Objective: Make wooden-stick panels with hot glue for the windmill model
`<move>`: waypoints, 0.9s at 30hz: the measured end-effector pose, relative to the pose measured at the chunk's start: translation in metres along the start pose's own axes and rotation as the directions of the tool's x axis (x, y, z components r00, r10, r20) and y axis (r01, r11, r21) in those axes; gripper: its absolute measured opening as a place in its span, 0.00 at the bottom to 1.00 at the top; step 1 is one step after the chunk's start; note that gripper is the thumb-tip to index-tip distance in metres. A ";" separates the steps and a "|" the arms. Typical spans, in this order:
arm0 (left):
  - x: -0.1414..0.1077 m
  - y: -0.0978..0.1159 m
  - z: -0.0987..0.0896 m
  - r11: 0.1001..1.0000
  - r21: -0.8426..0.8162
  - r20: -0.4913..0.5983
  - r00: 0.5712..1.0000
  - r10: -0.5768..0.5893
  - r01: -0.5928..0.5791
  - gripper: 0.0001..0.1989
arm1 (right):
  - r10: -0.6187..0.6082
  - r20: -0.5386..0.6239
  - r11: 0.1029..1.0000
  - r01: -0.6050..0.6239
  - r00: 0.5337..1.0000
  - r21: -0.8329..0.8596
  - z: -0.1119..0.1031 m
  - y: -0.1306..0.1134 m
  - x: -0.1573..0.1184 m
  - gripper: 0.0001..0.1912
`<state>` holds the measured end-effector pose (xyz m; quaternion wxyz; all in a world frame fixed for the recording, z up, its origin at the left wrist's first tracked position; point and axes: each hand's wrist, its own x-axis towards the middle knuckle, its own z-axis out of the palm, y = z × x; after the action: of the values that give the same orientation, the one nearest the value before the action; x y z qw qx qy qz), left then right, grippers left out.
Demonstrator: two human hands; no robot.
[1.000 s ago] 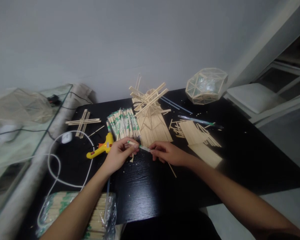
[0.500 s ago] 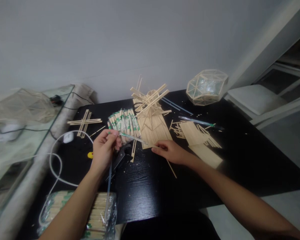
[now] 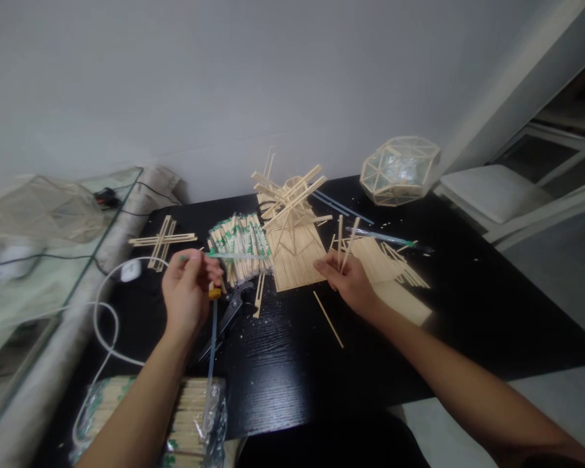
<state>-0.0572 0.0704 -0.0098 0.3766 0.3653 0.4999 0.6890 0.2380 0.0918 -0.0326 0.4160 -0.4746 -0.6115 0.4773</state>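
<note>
My left hand (image 3: 188,289) pinches a thin clear plastic chopstick wrapper (image 3: 241,256) with green print, which sticks out to the right and looks flat. In my right hand (image 3: 347,281) is a pair of wooden chopsticks (image 3: 353,235), their ends pointing up and spread apart. Between the hands lie a pile of wrapped chopsticks (image 3: 238,235) and a flat panel of sticks (image 3: 299,263), with a construction of crossed sticks (image 3: 292,203) over its far part. One loose thin stick (image 3: 328,318) rests on the black table below my right hand.
A black hand tool (image 3: 230,318) lies right of my left wrist. Near the front left is a bag of wrapped chopsticks (image 3: 195,406); a white cable (image 3: 97,312) loops beside it. A faceted stick frame (image 3: 400,170) stands back right. Thin wooden sheets (image 3: 407,302) lie at right.
The chopsticks have come out of the wrapper and now stand upright in my right hand, which moved right. My left hand moved slightly left with the wrapper.
</note>
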 end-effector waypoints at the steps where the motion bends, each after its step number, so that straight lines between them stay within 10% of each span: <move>1: -0.003 -0.002 0.002 0.999 0.038 0.077 0.997 -0.010 0.007 0.17 | -0.025 -0.042 1.000 0.025 0.999 -0.007 0.000 -0.001 -0.002 0.27; 6: -0.024 -0.008 0.015 0.973 0.215 0.446 0.878 -0.174 0.084 0.18 | -0.213 0.077 0.936 0.226 0.974 -0.269 0.011 -0.006 -0.013 0.23; 12: -0.034 -0.008 0.020 0.953 0.296 0.649 0.720 -0.245 0.057 0.17 | -0.146 0.292 0.847 0.272 0.945 -0.457 0.009 -0.020 -0.011 0.07; 21: -0.027 -0.015 0.007 0.823 0.493 0.525 0.851 -0.025 -0.281 0.10 | -0.020 -0.110 0.507 -0.084 0.994 -0.858 -0.122 -0.010 0.039 0.12; 27: -0.024 -0.017 0.004 0.751 0.546 0.522 0.852 0.043 -0.373 0.10 | 0.038 -0.188 0.388 -0.188 0.981 -0.902 -0.144 0.016 0.050 0.11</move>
<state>-0.0406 0.0548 -0.0285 0.2619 0.6830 0.5461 0.4083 0.3695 0.1694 -0.0169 0.0940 -0.6965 -0.7091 0.0565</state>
